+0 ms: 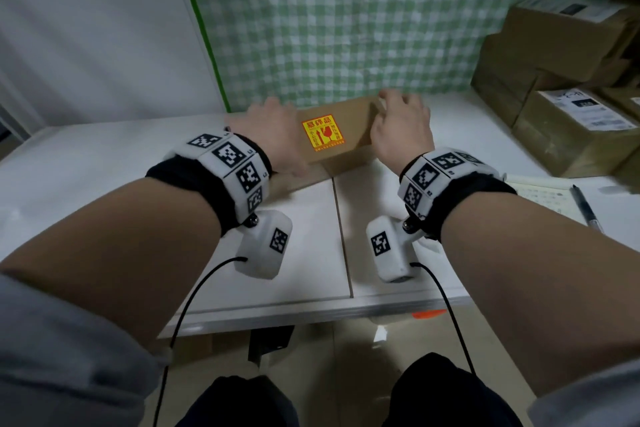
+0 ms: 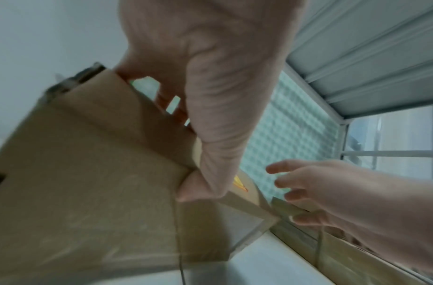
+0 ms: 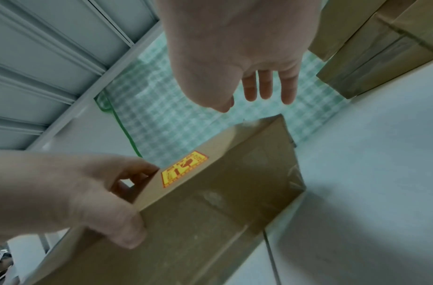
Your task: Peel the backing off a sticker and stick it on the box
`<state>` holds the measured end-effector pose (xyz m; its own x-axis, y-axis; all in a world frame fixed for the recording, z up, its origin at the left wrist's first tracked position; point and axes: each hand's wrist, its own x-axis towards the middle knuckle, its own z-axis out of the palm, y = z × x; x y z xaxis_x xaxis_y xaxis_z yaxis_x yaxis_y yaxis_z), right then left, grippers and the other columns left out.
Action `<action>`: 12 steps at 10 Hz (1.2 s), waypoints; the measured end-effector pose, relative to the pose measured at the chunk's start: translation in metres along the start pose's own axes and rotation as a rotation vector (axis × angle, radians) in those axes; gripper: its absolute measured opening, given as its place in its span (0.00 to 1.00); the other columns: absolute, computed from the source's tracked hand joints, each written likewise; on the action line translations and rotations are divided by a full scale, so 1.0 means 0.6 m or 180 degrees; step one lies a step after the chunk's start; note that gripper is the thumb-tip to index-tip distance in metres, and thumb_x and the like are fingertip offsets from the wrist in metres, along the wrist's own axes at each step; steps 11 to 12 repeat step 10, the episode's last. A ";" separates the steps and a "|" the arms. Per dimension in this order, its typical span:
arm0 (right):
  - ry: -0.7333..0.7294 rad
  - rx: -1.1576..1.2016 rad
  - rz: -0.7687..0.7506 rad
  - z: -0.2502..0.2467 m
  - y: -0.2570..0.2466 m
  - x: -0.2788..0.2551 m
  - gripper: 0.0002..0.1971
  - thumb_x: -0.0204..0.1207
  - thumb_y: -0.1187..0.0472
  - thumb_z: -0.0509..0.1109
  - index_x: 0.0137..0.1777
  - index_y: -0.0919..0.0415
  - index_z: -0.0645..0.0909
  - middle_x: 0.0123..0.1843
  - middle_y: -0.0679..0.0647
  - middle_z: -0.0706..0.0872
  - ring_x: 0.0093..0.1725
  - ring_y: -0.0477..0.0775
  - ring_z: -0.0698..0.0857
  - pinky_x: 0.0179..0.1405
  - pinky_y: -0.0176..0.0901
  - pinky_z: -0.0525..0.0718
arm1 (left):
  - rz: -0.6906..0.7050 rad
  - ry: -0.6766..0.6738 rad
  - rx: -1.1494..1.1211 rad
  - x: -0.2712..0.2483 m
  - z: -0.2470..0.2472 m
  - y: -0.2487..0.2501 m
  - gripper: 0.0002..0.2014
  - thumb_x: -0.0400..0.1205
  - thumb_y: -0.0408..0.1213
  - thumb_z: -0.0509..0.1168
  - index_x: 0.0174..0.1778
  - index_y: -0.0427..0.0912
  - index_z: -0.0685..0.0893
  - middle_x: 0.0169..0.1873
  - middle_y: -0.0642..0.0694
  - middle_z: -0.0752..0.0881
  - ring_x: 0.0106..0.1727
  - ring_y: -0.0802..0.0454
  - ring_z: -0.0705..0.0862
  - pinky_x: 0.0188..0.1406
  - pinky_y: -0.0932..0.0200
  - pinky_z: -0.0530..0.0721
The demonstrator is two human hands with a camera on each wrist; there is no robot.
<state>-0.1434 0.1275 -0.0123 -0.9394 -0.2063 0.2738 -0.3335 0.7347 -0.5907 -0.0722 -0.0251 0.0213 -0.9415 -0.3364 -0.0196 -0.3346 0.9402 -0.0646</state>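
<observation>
A brown cardboard box (image 1: 346,121) lies on the white table (image 1: 104,166) with a yellow and red fragile sticker (image 1: 322,133) flat on its top face. My left hand (image 1: 273,135) grips the box's left end. In the left wrist view its thumb (image 2: 193,190) presses the side of the box (image 2: 88,183) and its fingers curl over the top edge. My right hand (image 1: 401,128) is at the box's right end with fingers spread and holds nothing. In the right wrist view its fingers (image 3: 264,84) hang straight above the far corner of the box (image 3: 210,212), beyond the sticker (image 3: 184,168).
Stacked cardboard boxes (image 1: 561,80) with printed labels fill the table's right side. A pen (image 1: 585,208) lies on a sheet of paper near the right front. A green checked cloth (image 1: 346,28) hangs behind the table. A seam (image 1: 343,236) runs between two table tops.
</observation>
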 end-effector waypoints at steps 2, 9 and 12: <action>0.0291 -0.0250 -0.0024 0.013 0.021 0.066 0.19 0.79 0.63 0.56 0.69 0.60 0.74 0.67 0.61 0.77 0.69 0.62 0.71 0.58 0.51 0.74 | -0.0098 -0.0143 -0.0302 0.119 -0.011 -0.013 0.38 0.59 0.42 0.74 0.67 0.44 0.71 0.57 0.39 0.75 0.63 0.35 0.74 0.56 0.38 0.78; -0.0736 -0.0238 0.0356 0.052 0.034 0.100 0.11 0.75 0.63 0.60 0.39 0.63 0.83 0.38 0.55 0.81 0.35 0.56 0.79 0.33 0.41 0.76 | 0.0360 -0.0697 -0.0145 0.227 0.007 -0.016 0.37 0.79 0.30 0.59 0.83 0.47 0.52 0.81 0.40 0.63 0.76 0.40 0.69 0.71 0.49 0.73; -0.0658 -0.0138 0.0392 0.034 0.017 0.091 0.13 0.74 0.64 0.60 0.28 0.59 0.75 0.32 0.53 0.77 0.30 0.53 0.76 0.27 0.38 0.70 | 0.0258 -0.0629 -0.0342 0.194 -0.019 -0.023 0.34 0.81 0.32 0.59 0.83 0.44 0.54 0.81 0.41 0.62 0.78 0.41 0.67 0.73 0.50 0.70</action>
